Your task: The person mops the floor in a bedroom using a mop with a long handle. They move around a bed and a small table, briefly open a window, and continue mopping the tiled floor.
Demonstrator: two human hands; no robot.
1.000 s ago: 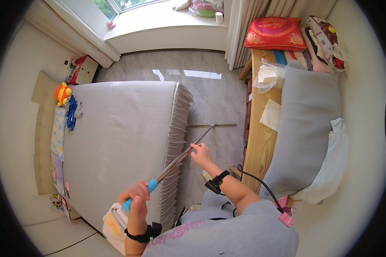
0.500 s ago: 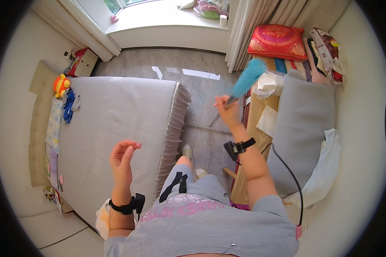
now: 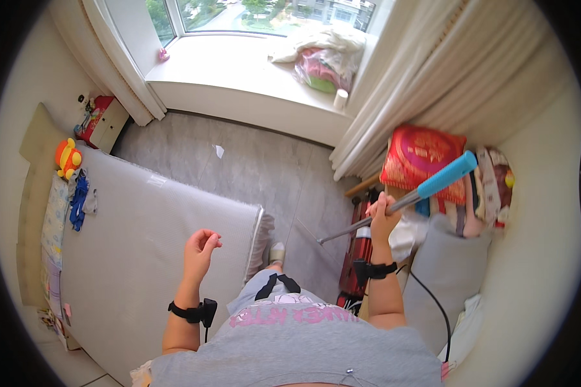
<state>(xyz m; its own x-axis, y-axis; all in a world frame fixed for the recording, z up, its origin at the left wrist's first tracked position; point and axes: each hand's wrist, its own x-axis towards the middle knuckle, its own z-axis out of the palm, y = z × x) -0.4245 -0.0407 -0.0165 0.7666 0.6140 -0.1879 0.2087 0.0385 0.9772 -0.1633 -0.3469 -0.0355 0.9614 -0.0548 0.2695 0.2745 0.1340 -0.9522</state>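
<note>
My right hand (image 3: 382,218) is closed around a long grey pole (image 3: 352,228) below its bright blue grip (image 3: 448,175). The pole slants from the grip at upper right down to the floor at lower left. Something thin and faint shows on the floor by its lower end; I cannot make out its shape. My left hand (image 3: 202,250) hangs above the bed, fingers loosely bent and holding nothing. Black bands circle both forearms.
A grey-covered bed (image 3: 155,258) fills the left, with an orange plush toy (image 3: 68,158) by its headboard. At right are a red case (image 3: 357,258), a red cushion (image 3: 426,158) and a grey folded mat (image 3: 445,271). The grey floor (image 3: 193,138) runs toward the window ledge (image 3: 232,64).
The view has shifted, showing more of the window and ledge. My right hand still grips the pole, which now leans flatter to the right. My left hand remains over the bed.
</note>
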